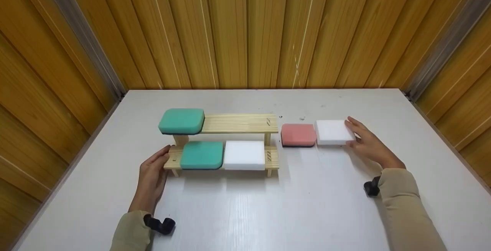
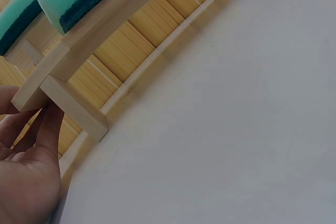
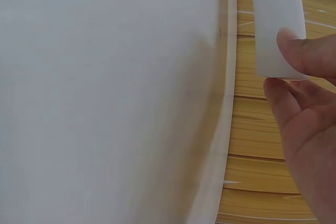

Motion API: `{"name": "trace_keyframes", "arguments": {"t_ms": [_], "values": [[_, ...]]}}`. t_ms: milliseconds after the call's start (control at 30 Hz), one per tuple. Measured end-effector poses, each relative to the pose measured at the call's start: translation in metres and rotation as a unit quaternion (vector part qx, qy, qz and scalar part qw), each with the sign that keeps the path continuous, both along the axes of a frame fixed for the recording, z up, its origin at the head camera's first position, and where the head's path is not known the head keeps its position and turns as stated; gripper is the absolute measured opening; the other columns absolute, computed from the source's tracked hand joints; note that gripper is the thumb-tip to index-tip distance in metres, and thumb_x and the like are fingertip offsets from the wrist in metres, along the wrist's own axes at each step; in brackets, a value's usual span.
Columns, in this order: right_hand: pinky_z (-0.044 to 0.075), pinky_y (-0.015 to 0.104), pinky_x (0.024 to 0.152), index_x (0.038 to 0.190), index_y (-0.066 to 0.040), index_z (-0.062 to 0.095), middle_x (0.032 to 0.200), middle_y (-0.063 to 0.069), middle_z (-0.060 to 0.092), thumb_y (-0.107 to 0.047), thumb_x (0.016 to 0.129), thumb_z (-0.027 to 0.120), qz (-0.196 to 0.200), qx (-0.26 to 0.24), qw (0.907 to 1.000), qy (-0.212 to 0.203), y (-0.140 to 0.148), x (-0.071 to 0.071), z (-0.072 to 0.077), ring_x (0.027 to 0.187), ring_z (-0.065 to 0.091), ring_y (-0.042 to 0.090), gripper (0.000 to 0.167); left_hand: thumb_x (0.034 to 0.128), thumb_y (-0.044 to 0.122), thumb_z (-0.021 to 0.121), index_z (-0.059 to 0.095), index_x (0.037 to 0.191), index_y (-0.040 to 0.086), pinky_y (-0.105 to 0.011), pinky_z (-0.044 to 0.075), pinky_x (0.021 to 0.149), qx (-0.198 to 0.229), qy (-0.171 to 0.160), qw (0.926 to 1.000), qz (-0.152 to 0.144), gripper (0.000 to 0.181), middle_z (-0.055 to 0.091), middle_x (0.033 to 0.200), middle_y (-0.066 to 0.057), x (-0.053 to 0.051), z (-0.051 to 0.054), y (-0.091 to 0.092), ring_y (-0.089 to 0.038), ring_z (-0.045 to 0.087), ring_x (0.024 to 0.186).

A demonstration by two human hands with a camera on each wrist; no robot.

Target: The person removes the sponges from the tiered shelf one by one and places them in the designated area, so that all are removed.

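A two-step wooden rack (image 1: pixel 239 123) stands left of centre in the head view. My left hand (image 1: pixel 152 170) grips the left end of its lower step; in the left wrist view, fingers (image 2: pixel 50 132) lie under the plank end (image 2: pixel 31 95). One green sponge (image 1: pixel 182 120) with a dark underside sits at the upper step's left end. On the lower step, another green sponge (image 1: pixel 202 154) sits beside a white sponge block (image 1: pixel 244 155). My right hand (image 1: pixel 370 145) pinches a second white sponge block (image 1: pixel 333 132) by its right end, thumb (image 3: pixel 294 53) on its side.
A pink sponge (image 1: pixel 298 134) with a dark underside is right of the rack, against or very near the held white block. I cannot tell whether they touch. The white table (image 1: pixel 245 212) ends at a wood-patterned wall (image 1: pixel 245 32).
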State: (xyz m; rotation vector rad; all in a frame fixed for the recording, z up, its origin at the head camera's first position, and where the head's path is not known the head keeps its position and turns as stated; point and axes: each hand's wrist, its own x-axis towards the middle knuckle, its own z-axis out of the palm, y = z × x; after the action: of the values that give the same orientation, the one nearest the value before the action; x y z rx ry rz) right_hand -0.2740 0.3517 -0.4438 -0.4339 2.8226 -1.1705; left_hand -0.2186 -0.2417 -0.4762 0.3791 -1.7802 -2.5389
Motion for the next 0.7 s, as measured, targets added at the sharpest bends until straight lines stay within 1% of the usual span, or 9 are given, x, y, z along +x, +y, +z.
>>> {"name": "trace_keyframes", "arguments": {"t_ms": [233,400,533,700], "values": [[0.025,0.064,0.112,0.149,0.010,0.014,0.159,0.026,0.003,0.008,0.091,0.049,-0.003,0.012,0.9997,-0.023,0.0001,-0.0032,0.0000,0.143,0.005,0.051,0.067,0.0985,0.008,0.050,0.040,0.145,0.003,-0.018,0.046,0.104,0.000,-0.003,1.0000,-0.003,0.048,0.034,0.155,-0.008,0.0002,0.0003,0.0000,-0.018,0.037,0.141],[0.023,0.064,0.113,0.149,0.010,0.013,0.159,0.027,0.003,0.008,0.091,0.049,0.001,0.022,0.9993,-0.030,0.0006,-0.0056,-0.0008,0.143,0.005,0.051,0.068,0.0983,0.008,0.051,0.040,0.145,0.003,-0.018,0.046,0.104,0.004,-0.002,1.0000,-0.003,0.048,0.035,0.155,-0.008,0.0002,0.0003,0.0000,-0.018,0.038,0.141],[0.020,0.065,0.114,0.149,0.009,0.013,0.159,0.027,0.004,0.005,0.092,0.051,-0.004,0.038,0.9986,-0.037,0.0004,-0.0068,-0.0010,0.143,0.004,0.051,0.068,0.0982,0.007,0.051,0.040,0.144,0.003,-0.018,0.047,0.104,0.010,-0.002,0.9999,-0.002,0.048,0.036,0.154,-0.008,0.0005,0.0002,-0.0001,-0.018,0.038,0.140],[0.018,0.065,0.114,0.149,0.009,0.015,0.158,0.028,0.005,0.003,0.093,0.051,-0.005,0.050,0.9979,-0.041,0.0006,-0.0077,-0.0017,0.142,0.007,0.053,0.067,0.0980,0.008,0.052,0.040,0.144,0.002,-0.019,0.047,0.103,0.011,0.001,0.9999,-0.002,0.048,0.037,0.154,-0.009,0.0009,0.0006,0.0000,-0.018,0.039,0.140]]}}
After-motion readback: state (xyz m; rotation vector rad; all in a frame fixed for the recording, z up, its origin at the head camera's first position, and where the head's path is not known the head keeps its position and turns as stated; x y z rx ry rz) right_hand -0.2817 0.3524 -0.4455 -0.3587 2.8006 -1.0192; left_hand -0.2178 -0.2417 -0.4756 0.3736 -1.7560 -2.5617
